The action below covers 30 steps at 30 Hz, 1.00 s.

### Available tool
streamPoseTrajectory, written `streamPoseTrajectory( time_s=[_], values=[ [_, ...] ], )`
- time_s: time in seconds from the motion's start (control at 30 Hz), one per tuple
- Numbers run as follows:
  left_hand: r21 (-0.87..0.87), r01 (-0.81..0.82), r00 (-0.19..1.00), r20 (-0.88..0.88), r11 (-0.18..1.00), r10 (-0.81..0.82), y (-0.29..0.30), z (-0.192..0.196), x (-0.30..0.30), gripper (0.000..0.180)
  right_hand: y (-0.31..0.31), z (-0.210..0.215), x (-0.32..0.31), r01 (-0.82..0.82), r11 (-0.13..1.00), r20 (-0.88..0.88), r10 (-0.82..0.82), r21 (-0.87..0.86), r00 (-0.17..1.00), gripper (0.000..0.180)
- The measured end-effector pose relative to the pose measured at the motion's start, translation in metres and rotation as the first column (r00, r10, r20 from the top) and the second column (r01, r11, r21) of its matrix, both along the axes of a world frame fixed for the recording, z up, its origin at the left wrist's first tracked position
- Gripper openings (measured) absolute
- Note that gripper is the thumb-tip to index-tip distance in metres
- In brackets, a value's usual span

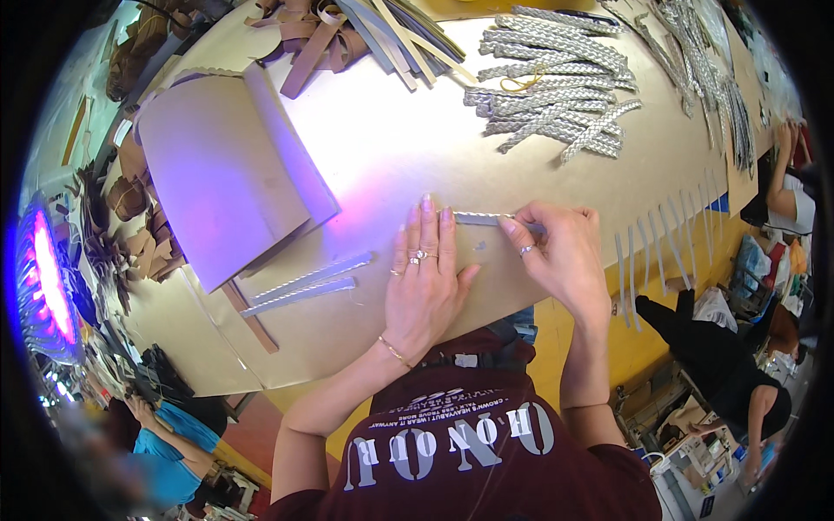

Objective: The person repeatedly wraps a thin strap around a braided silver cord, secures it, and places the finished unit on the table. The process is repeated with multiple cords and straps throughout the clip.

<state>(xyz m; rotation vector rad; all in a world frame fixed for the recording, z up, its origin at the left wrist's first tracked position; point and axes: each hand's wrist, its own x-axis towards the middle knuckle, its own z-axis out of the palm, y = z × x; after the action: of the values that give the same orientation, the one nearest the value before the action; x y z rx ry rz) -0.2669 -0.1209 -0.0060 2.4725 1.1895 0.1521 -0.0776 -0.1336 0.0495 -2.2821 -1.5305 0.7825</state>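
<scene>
A narrow grey strip [476,220] with a twisted white cord [482,214] along its far edge lies on the brown-covered table between my hands. My left hand [427,278] rests flat, fingers straight, with the fingertips at the strip's left end; whatever lies under them is hidden. At the other end, my right hand [560,252] pinches the strip and cord between thumb and forefinger. Two similar corded strips [304,286] lie left of my left hand, over a brown strip [252,319].
Brown sheets [221,165] are piled at the left, near a glowing round lamp [48,278]. Braided silvery cords [556,78] lie at the back. Loose strips [391,35] lie beside them. Several grey strips [647,247] hang over the right edge. Other people [730,365] are nearby.
</scene>
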Motion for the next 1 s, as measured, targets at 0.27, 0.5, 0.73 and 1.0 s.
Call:
streamPoseTrajectory(
  time_s=[0.27,0.5,0.73,1.0],
  values=[
    [0.021,0.05,0.998,-0.032,0.999,-0.05,0.003,0.003,-0.001,0.079,0.001,0.003,0.005,-0.016,0.997,-0.026,0.015,-0.07,1.0,0.024],
    [0.09,0.085,0.983,-0.17,0.992,-0.069,0.005,0.008,0.002,0.067,0.001,-0.001,0.001,-0.002,1.0,0.002,0.002,0.027,1.0,0.022],
    [0.089,0.027,0.993,-0.118,0.996,-0.017,0.0,0.009,0.013,0.063,0.003,0.0,0.002,-0.013,0.997,0.035,0.016,-0.076,0.999,0.021],
    [-0.026,-0.125,0.986,-0.113,0.992,0.122,-0.001,0.026,-0.001,0.07,0.012,-0.001,-0.029,-0.121,0.989,0.127,0.131,-0.082,0.983,0.023]
  ],
)
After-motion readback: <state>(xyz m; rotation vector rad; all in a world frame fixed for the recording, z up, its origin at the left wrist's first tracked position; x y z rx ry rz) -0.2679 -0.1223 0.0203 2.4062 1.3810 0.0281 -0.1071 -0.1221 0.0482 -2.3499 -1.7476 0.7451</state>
